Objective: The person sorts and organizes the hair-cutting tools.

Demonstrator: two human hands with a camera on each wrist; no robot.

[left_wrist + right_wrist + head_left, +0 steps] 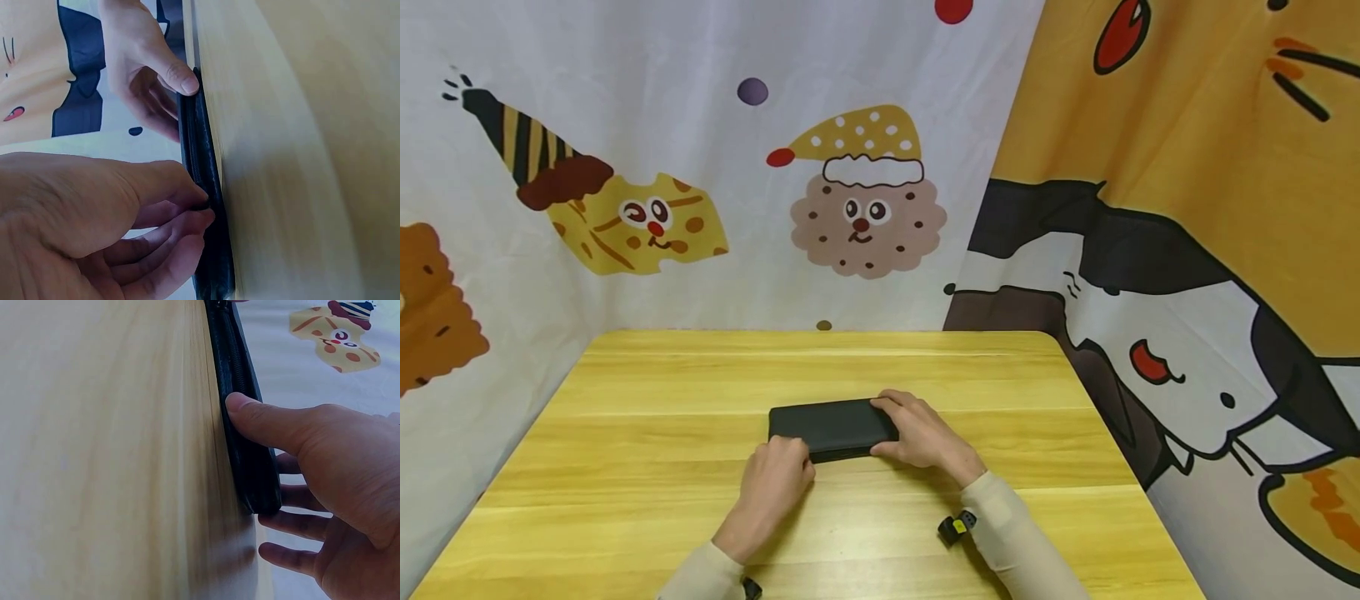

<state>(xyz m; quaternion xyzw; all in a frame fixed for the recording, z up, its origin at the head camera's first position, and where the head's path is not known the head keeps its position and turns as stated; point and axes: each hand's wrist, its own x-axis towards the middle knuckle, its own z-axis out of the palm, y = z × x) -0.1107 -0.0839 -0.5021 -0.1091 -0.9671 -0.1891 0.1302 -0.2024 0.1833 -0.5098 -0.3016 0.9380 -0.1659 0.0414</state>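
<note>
A black zip wallet [831, 427] lies flat on the wooden table, its zipped edge facing me. At the near left part of that edge, my left hand [777, 477] pinches the small dark zipper pull [201, 204] between thumb and forefinger; the fingertips mostly cover it. My right hand [921, 433] holds the wallet's right end, thumb on the near edge and fingers over the top and far side. In the right wrist view, zipper teeth [236, 362] run along the edge beyond the right thumb [250, 412].
The wooden table [647, 492] extends around the wallet on all sides. Behind it hangs a white curtain [677, 108] with cartoon prints, and an orange patterned curtain [1225, 167] hangs along the right.
</note>
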